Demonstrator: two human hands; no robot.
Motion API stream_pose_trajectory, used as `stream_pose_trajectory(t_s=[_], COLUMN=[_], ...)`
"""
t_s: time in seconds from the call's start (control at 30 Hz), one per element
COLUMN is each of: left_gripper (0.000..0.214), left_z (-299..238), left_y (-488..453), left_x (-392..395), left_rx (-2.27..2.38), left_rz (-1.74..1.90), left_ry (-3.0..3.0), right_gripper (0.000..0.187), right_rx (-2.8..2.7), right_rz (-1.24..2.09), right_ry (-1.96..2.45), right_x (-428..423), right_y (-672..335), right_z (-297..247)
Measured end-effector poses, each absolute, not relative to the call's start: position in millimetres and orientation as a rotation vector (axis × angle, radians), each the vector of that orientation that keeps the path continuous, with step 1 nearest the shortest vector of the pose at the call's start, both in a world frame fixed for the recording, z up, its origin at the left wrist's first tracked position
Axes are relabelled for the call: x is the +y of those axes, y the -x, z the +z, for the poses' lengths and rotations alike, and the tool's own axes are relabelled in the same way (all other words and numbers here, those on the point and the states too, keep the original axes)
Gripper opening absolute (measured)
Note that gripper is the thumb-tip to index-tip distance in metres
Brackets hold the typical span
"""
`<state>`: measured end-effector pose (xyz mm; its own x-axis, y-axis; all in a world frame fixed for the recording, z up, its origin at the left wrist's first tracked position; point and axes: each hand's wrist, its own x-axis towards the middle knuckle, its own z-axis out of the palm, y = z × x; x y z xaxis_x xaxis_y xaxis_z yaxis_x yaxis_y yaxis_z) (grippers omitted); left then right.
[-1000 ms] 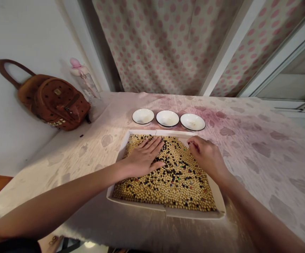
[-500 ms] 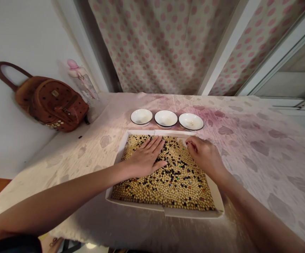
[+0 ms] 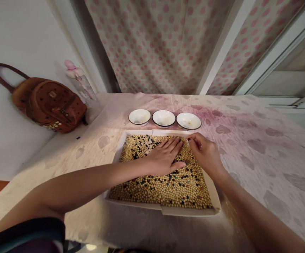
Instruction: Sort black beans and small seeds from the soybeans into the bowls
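Observation:
A shallow white cardboard tray (image 3: pixel 163 209) lies on the table, packed with a layer of pale soybeans mixed with black beans and small coloured beads (image 3: pixel 165 189). My left hand (image 3: pixel 165 156) rests flat and spread on the beans, holding nothing. My right hand (image 3: pixel 203 151) is at the tray's far right corner, its fingertips pinched around a small red bead (image 3: pixel 189 139). The bead is tiny and partly hidden by the fingers. Both forearms hide part of the tray's middle.
Several white dark-rimmed bowls, the middle one (image 3: pixel 164 118), stand in a row beyond the tray on a stained pale tablecloth (image 3: pixel 247 151). A brown studded backpack (image 3: pixel 49 102) hangs on the left wall, beside a clear bottle with a pink cap (image 3: pixel 80 82).
My left hand has slid right and away from me across the beans. My right hand has shifted slightly toward the far edge. The whole view has drifted a little, moving the scene left.

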<state>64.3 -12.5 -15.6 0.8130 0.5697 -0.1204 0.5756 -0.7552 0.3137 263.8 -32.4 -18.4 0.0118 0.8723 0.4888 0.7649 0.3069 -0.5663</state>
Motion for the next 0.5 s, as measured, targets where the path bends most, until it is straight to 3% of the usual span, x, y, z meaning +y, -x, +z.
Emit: stream_pose_trajectory(t_s=[0.23, 0.5], left_gripper=[0.082, 0.085], left_z=[-16.8, -14.4], left_y=[-78.3, -48.2], left_x=[-14.4, -21.7], left_rx=[0.723, 0.894], left_rz=[0.016, -0.064], left_ry=[-2.721, -2.649], right_gripper=[0.02, 0.023], right_rx=[-1.703, -1.709], right_rz=[0.21, 0.229], right_ry=[1.496, 1.491], right_x=[-33.0, -33.3], right_y=[-265.3, -264.4], right_z=[-18.4, -18.7])
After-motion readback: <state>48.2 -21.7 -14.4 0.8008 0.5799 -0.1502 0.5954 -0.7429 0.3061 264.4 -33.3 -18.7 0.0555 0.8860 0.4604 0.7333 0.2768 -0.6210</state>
